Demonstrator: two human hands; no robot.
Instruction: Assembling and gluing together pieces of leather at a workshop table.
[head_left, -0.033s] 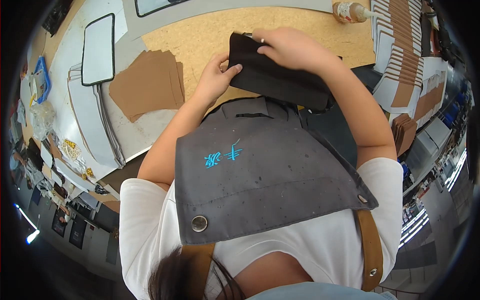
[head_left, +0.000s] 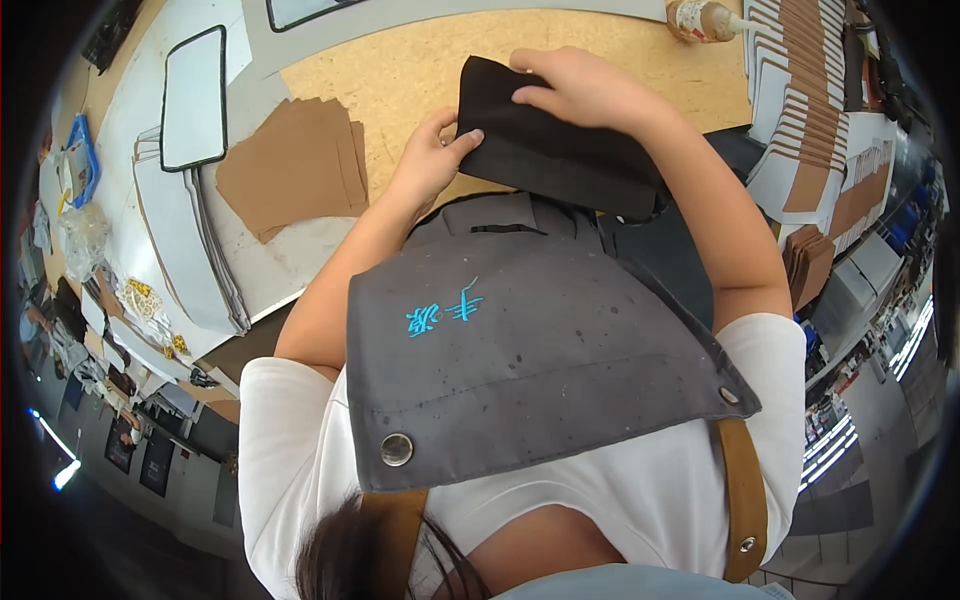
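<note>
Between my hands, a piece of black sheet material (head_left: 550,145) is held up, tilted, over the near side of the work table. My left hand (head_left: 437,158) pinches its left edge, thumb on the front face and the other fingers mostly behind. At the upper edge, my right hand (head_left: 585,90) is closed on the same black piece with thumb and curled fingers. Whatever lies behind the piece is hidden. A stack of brown sheets (head_left: 290,170) rests on the table to the left of my left hand.
Farther left are a black-rimmed white panel (head_left: 195,100) and layered pale sheets (head_left: 185,240). A bottle with brownish contents (head_left: 700,21) lies at the far right. Beside it, overlapping rows of brown-and-white pieces (head_left: 800,130) run down the right side. A blue tray (head_left: 85,160) sits at the left edge.
The black piece's upper left corner stands slightly higher. My right hand has shifted a little upward, and a small shiny thing near its fingers no longer shows. My left hand stays put.
</note>
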